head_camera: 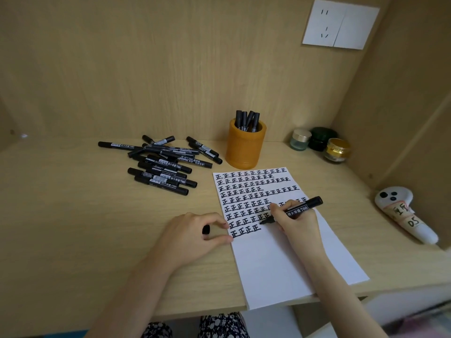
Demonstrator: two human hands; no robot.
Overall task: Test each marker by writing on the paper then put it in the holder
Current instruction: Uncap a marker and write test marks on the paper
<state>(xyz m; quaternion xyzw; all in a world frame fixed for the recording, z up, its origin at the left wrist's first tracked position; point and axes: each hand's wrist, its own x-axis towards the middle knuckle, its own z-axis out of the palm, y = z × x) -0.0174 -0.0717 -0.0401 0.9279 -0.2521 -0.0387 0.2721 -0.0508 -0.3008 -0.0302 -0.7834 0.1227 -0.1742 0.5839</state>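
A light wooden desk [73, 215] is enclosed by matching panels [170, 69]; a white socket [340, 24] is mounted high beyond the right hand [296, 223].

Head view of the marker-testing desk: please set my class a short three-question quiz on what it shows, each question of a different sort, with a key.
1. True or false: the marker in the right hand has its cap on.
2. Where does the loose pile of markers lie? A: left of the orange holder; B: right of it; C: on the paper.
3. Fill in: the left hand holds a black ____.
Key: 1 false, its tip is bare. 2 A. 3 cap.
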